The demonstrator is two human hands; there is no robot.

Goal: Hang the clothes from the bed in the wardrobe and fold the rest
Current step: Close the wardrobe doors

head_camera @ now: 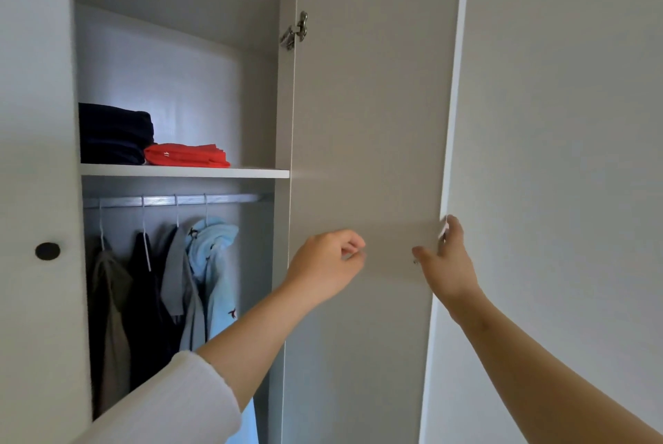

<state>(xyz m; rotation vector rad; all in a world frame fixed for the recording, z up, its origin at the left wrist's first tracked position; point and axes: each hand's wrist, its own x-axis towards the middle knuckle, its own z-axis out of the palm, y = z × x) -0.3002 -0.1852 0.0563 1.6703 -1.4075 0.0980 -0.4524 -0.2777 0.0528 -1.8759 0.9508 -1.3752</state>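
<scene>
Nearest the camera, a white ribbed sleeve covers the left forearm, which reaches up toward the wardrobe. The left hand hangs in front of the inner face of the open door, its fingers loosely curled and holding nothing that shows. The right hand is at the door's free edge, fingers hooked round that edge and thumb spread across the inner face, so it grips the door.

Beyond the hands, inside the wardrobe, four garments hang from the rail on white hangers: an olive one, a dark one, a grey one and a pale blue printed one. On the shelf above lie a folded navy pile and, just beside it, a folded red garment. The bed is out of view.

With clothes hung and folded, the task looks nearly done; the step in hand seems to be handling the door. Closing it would call for the right hand to swing the edge leftward while the left arm clears the opening.
</scene>
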